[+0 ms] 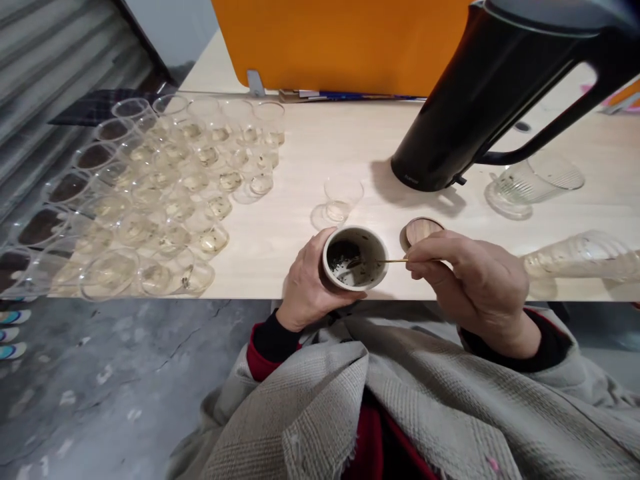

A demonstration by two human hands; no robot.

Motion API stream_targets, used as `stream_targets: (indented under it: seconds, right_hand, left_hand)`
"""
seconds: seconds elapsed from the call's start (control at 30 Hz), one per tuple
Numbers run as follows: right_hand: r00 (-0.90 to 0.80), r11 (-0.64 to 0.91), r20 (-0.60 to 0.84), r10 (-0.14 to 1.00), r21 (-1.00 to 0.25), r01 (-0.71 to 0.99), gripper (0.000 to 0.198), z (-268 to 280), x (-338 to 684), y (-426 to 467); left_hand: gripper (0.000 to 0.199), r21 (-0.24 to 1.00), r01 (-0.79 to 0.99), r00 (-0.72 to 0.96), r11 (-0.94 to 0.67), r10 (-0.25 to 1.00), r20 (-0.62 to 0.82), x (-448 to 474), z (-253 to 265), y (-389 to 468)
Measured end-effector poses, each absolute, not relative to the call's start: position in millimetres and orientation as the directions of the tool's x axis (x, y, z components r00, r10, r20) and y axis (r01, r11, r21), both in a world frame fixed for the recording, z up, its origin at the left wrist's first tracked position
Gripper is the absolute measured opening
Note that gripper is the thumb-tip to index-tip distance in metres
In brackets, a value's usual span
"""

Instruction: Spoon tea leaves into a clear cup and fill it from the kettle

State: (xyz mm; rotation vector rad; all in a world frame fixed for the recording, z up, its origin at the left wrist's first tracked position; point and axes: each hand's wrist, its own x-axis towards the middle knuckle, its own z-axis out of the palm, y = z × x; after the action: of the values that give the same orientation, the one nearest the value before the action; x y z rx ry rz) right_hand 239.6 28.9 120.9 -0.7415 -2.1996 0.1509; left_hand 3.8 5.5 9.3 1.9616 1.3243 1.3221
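My left hand (311,279) is wrapped round a pale ceramic jar (374,248), tilted so its mouth faces me. Dark loose tea leaves (344,255) lie inside it, some clinging to the wall. Between the thumb and fingers of my right hand (470,283) is the handle of a thin golden spoon (395,261); its far end reaches into the jar. A round wooden lid (423,230) rests on the table just beyond my right fingers. Behind the jar stands a clear plastic cup (344,195) with a little in its bottom.
Many clear cups (173,180) with pale contents stand in rows on the left. A black electric kettle (465,93) stands at the right, near a ribbed glass (543,180). Stacked clear cups (583,257) lie at the right edge. An orange divider (330,43) closes the back.
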Motion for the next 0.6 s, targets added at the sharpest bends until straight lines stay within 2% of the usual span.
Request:
stream_targets:
  seconds: [0.3,0.47,0.6]
  right_hand:
    - [-0.583,0.838,0.618,0.528,-0.267,0.475,0.011,116.7,234.1,22.2]
    - [-0.573,0.822,0.597,0.562,-0.326,0.467,0.01,112.3,231.7,16.0]
    - [-0.484,0.785,0.633,0.605,-0.372,0.495,0.01,109.1,224.7,8.9]
  left_hand:
    - [0.108,0.715,0.429,0.151,-0.553,0.824,0.546,3.7,14.1,4.8]
    - [0.105,0.712,0.441,0.157,-0.547,0.827,0.539,3.8,15.0,3.0]
    - [0.103,0.71,0.447,0.161,-0.545,0.829,0.535,3.1,14.9,1.5]
